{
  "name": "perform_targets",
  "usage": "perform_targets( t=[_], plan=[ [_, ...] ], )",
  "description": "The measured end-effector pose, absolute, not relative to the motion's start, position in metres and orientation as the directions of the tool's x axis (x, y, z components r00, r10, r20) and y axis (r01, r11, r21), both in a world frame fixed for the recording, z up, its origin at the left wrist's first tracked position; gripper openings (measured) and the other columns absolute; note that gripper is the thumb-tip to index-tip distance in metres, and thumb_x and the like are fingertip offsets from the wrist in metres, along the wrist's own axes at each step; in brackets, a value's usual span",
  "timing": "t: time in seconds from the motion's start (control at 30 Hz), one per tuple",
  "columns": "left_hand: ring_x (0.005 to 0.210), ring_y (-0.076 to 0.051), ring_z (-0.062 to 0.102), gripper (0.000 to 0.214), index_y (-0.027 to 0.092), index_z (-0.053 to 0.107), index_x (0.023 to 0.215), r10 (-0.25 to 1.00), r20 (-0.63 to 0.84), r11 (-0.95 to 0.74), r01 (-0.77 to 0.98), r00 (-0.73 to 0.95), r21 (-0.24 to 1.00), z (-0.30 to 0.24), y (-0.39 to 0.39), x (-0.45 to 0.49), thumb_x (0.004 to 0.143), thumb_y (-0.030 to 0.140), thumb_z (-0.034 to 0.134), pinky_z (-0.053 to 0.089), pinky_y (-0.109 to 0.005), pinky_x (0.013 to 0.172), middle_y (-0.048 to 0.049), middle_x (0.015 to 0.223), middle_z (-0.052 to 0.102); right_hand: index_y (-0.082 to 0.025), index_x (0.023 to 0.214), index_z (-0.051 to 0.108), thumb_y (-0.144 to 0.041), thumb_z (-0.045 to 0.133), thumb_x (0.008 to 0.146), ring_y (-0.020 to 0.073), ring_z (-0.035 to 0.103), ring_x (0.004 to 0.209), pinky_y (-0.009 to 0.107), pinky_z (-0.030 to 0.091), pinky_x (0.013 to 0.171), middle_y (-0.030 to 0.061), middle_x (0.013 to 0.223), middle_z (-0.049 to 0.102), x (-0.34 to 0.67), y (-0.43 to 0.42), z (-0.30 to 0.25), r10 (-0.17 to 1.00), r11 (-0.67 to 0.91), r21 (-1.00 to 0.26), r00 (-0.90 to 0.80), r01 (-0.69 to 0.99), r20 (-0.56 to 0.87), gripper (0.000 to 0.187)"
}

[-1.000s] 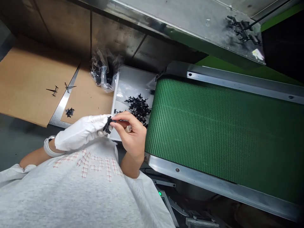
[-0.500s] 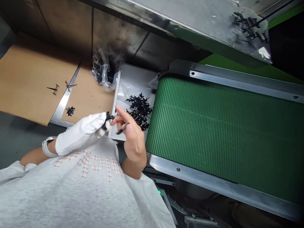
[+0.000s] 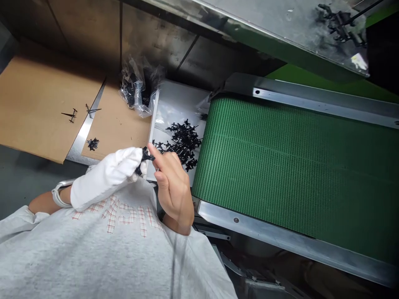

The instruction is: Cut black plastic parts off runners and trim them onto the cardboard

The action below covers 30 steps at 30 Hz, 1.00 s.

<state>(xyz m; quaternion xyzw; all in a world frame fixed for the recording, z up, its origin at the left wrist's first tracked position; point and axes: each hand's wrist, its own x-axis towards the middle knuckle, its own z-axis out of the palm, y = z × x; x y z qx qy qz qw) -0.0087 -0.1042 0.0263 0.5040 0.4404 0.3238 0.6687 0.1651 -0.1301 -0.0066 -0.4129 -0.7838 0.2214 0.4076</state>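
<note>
My left hand, in a white glove, is closed on a small black plastic part held near my chest. My bare right hand is right beside it, its forefinger stretched up toward the part; whether it holds anything is hidden by the back of the hand. Just beyond both hands a pile of black plastic parts lies on a white tray.
A green conveyor belt with metal rails fills the right. Cardboard sheets at the left carry a few loose black parts. A clear plastic bag of parts sits behind the tray. More black parts rest on a metal chute at top right.
My right hand has let go of the black part and turned its back toward me, forefinger extended. My gloved left hand has kept the part and hardly moved.
</note>
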Motion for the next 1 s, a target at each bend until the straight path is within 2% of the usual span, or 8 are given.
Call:
perform_targets(
  t=[0.1,0.17,0.3,0.4,0.57,0.77,1.0],
  plan=[
    [0.056,-0.007,0.042,0.028,0.021,0.053,0.078,0.857,-0.292,0.341,-0.044,0.425,0.939,0.024,-0.105,-0.010,0.089,0.046,0.057,0.043,-0.021,0.055,0.0049,0.071,0.054,-0.025,0.154,0.047,-0.031,0.037,0.110,0.0172,0.050,0.072,0.031,0.048,0.068,0.0013,0.081,0.060,0.165,-0.130,-0.006,0.831,0.556,-0.704,-0.268,0.443,0.488,0.046],
    [0.055,-0.007,0.042,0.031,0.021,0.053,0.076,0.842,-0.309,0.370,-0.056,0.442,0.927,0.022,-0.105,-0.010,0.089,0.048,0.060,0.044,-0.020,0.056,0.0053,0.069,0.053,-0.029,0.149,0.052,-0.030,0.046,0.107,0.0156,0.056,0.071,0.030,0.051,0.065,0.0008,0.089,0.068,0.165,-0.130,-0.006,0.832,0.553,-0.736,-0.212,0.390,0.513,0.042],
    [0.057,-0.007,0.045,0.029,0.020,0.055,0.078,0.844,-0.316,0.373,-0.051,0.433,0.926,0.017,-0.106,-0.010,0.089,0.046,0.063,0.044,-0.019,0.056,0.0059,0.069,0.053,-0.028,0.137,0.061,-0.028,0.056,0.104,0.0133,0.064,0.074,0.028,0.055,0.064,0.0010,0.101,0.076,0.162,-0.128,-0.007,0.833,0.551,-0.763,-0.173,0.339,0.525,0.033],
    [0.056,-0.007,0.044,0.029,0.021,0.053,0.076,0.859,-0.317,0.352,-0.015,0.402,0.936,0.018,-0.107,-0.009,0.090,0.045,0.060,0.045,-0.019,0.056,0.0062,0.069,0.053,-0.026,0.131,0.064,-0.025,0.059,0.102,0.0126,0.066,0.075,0.027,0.057,0.066,0.0007,0.100,0.077,0.161,-0.128,-0.006,0.837,0.543,-0.763,-0.150,0.350,0.526,0.029],
    [0.054,-0.007,0.044,0.025,0.022,0.051,0.071,0.910,-0.206,0.205,0.040,0.361,0.978,0.023,-0.107,-0.007,0.091,0.037,0.051,0.048,-0.020,0.062,0.0070,0.062,0.051,-0.025,0.127,0.065,-0.023,0.061,0.101,0.0131,0.065,0.074,0.028,0.056,0.064,0.0012,0.100,0.078,0.160,-0.129,-0.005,0.825,0.554,-0.742,-0.129,0.378,0.551,0.026],
    [0.053,-0.008,0.043,0.024,0.022,0.051,0.071,0.914,-0.219,0.221,0.032,0.341,0.975,0.020,-0.107,-0.004,0.089,0.037,0.053,0.049,-0.023,0.065,0.0065,0.065,0.052,-0.026,0.125,0.065,-0.022,0.062,0.100,0.0144,0.063,0.073,0.029,0.055,0.063,0.0013,0.099,0.078,0.159,-0.130,-0.004,0.823,0.550,-0.734,-0.105,0.398,0.559,0.026],
    [0.052,-0.008,0.041,0.026,0.022,0.050,0.070,0.875,-0.290,0.293,0.054,0.388,0.955,0.031,-0.105,-0.002,0.088,0.040,0.051,0.041,-0.022,0.052,0.0053,0.063,0.050,-0.027,0.123,0.064,-0.023,0.058,0.103,0.0143,0.062,0.068,0.030,0.053,0.061,-0.0002,0.092,0.076,0.158,-0.130,-0.003,0.819,0.546,-0.717,-0.097,0.433,0.565,0.022]
  ],
)
